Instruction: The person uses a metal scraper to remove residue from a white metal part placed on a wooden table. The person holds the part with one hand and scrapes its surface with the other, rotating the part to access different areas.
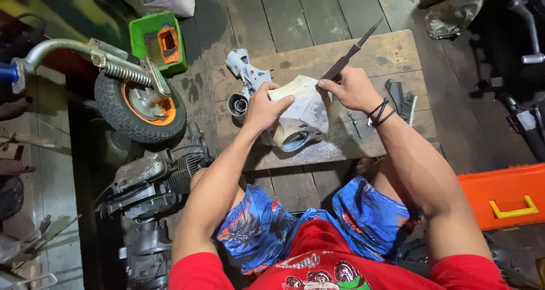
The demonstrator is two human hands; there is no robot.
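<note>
I sit over a low wooden board (392, 51) dusted with metal filings. My left hand (262, 107) grips a pale grey metal casting (306, 117) that rests on the board, its round opening facing me. My right hand (353, 88) holds a long dark metal file (351, 50) by its near end; the blade slants up and to the right, its lower part against the casting's top edge. Black bands circle my right wrist.
A second grey casting (245, 71) and a small metal cup (237, 104) lie at the board's left end. A small wheel with an orange hub (139, 105), a green tray (156, 40) and an engine block (153, 173) stand left. An orange toolbox (502, 196) sits right.
</note>
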